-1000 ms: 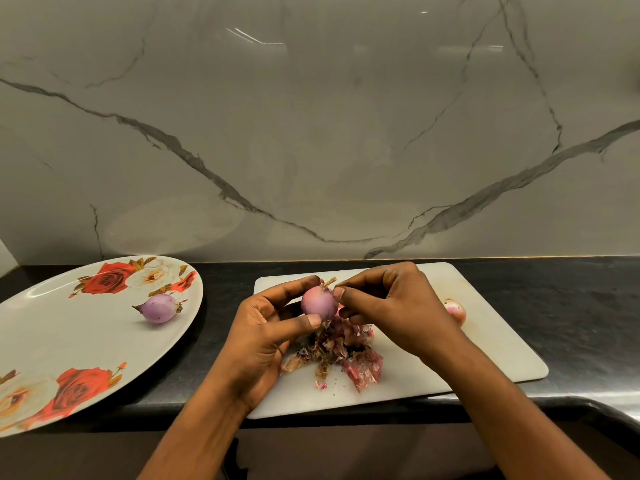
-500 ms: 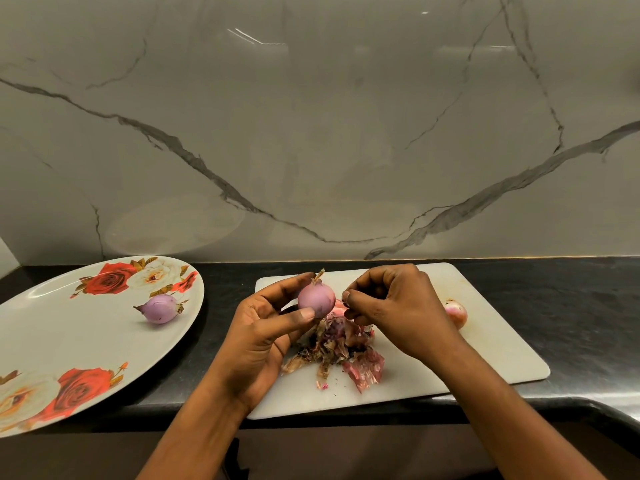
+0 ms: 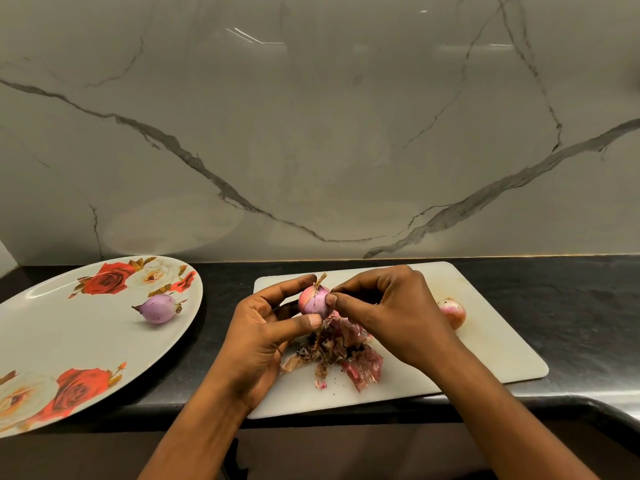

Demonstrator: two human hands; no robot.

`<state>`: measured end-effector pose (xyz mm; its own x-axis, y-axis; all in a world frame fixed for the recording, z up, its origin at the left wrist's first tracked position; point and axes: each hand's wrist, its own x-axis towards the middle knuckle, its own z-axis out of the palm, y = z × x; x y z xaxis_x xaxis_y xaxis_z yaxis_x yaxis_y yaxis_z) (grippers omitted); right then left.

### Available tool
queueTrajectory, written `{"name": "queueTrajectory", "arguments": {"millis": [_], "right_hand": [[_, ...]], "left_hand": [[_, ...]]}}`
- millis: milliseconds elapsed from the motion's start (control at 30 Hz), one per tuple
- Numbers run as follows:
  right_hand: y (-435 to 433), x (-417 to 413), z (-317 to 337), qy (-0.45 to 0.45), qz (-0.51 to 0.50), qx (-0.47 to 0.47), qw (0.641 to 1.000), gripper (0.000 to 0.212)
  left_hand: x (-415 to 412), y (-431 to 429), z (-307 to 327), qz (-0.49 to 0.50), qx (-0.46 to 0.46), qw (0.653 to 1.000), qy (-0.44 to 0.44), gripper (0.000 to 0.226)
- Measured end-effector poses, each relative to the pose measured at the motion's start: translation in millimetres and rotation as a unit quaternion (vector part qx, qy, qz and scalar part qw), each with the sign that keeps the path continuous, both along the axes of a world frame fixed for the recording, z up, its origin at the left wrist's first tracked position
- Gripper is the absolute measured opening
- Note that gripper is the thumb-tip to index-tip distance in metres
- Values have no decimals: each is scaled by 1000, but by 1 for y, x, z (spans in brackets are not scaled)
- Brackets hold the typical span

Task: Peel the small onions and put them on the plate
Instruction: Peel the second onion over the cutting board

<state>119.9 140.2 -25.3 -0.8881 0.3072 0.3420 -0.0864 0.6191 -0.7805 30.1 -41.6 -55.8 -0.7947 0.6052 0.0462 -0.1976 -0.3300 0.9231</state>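
Black counter [image 3: 571,306], marble wall. Left hand [image 3: 256,341] grips onion [image 3: 313,299] between thumb and fingers above board [image 3: 485,348]; right hand [image 3: 391,313] pinches its skin. Peels [image 3: 339,355] heaped beneath. Second onion [image 3: 453,311] on board beyond right hand. Peeled onion [image 3: 158,308] on plate [image 3: 52,341], far left.

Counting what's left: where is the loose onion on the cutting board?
Head view: the loose onion lies on the right half of the cutting board, partly hidden behind the right hand.

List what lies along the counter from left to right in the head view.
Floral plate → peeled onion on it → left hand → held onion → right hand → loose onion.
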Motion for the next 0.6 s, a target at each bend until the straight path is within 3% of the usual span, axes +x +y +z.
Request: {"name": "queueTrajectory", "arguments": {"millis": [600], "right_hand": [[4,-6,-6,-16,-58,50,997,7]], "left_hand": [[-5,-1,-4,3,10,1000,-28,59]]}}
